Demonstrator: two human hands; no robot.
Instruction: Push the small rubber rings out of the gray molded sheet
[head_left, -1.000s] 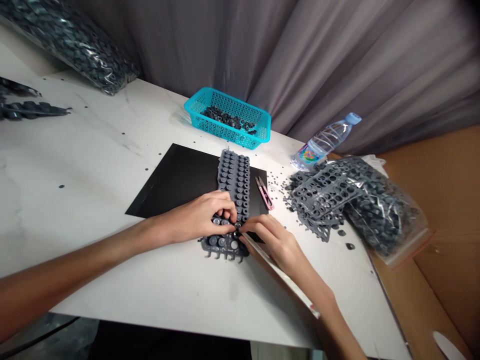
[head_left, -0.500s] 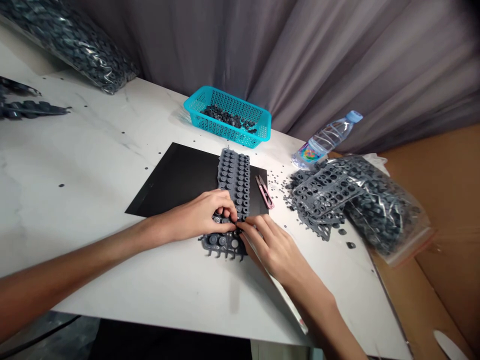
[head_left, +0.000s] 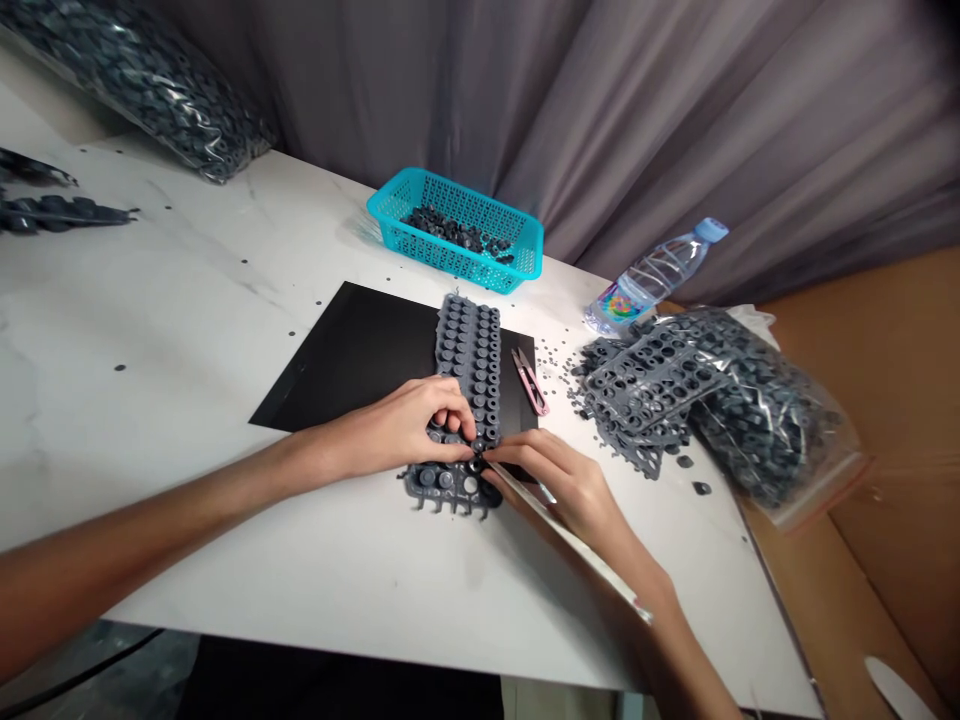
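A grey moulded rubber sheet (head_left: 469,345) with rows of round studs lies lengthwise across a black mat (head_left: 367,340). My left hand (head_left: 431,425) rests over the sheet's near part, thumb and forefinger pinched at a small dark round piece (head_left: 478,462). Opposite it, my right hand (head_left: 562,480) is closed around a long, slim, pale tool (head_left: 600,568). The tool slants back under the palm toward the wrist, and its tip is hidden near the left fingertips. Below the hands, the sheet's near end shows a few studs and a round hole. Pink thread snips (head_left: 531,382) lie right of the sheet.
A turquoise basket (head_left: 454,262) with small black parts stands at the back. On the right are a water bottle (head_left: 649,280), a pile of perforated grey sheets (head_left: 637,385) and a clear bag of parts (head_left: 772,420). Another full bag (head_left: 172,100) lies back left.
My right hand's fingertips have shifted slightly right, and the pale tool's rear end has swung out to the right. My left hand keeps its pinch almost in place.
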